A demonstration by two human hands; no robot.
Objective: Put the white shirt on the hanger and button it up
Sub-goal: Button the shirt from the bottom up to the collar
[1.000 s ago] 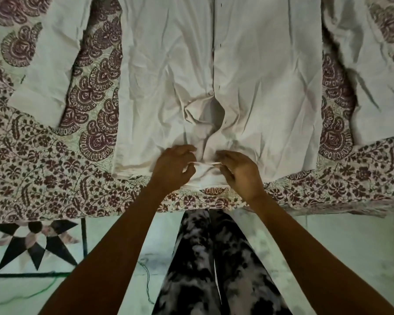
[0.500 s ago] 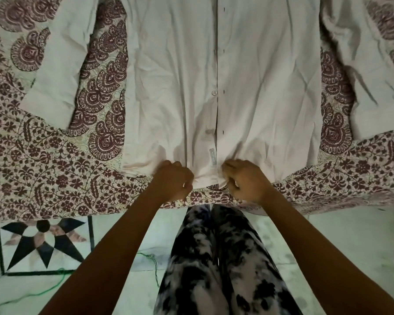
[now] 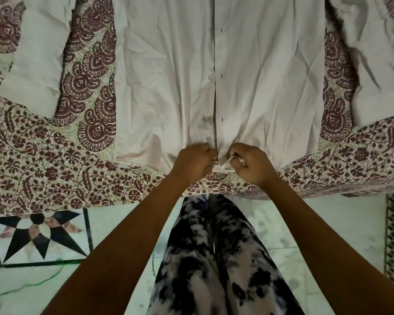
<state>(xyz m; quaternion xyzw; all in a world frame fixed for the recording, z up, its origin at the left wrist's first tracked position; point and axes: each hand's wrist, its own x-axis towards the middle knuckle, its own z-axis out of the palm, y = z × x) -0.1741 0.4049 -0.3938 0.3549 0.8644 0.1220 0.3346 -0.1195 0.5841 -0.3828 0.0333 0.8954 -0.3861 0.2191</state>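
The white shirt (image 3: 259,76) lies front up on a patterned bedsheet (image 3: 43,160), hem toward me and sleeves spread to both sides. Its placket runs up the middle; the two lowest buttons (image 3: 211,76) lie bare beside their holes. My left hand (image 3: 192,161) grips the left front panel at the hem. My right hand (image 3: 251,163) pinches the right panel's hem corner, which is folded up. The two hands sit close together at the bottom of the placket. No hanger is visible; the collar is out of frame.
The bed's edge runs across the frame just below my hands. My legs in black-and-white trousers (image 3: 214,258) stand against it. Below is a marble floor with a black star inlay (image 3: 39,237) at left and a green thread lying on it.
The bunched lower front has been pulled flat and straight toward me. My hands slid down to the hem and have now come closer together at the placket, the right one lifting the hem corner.
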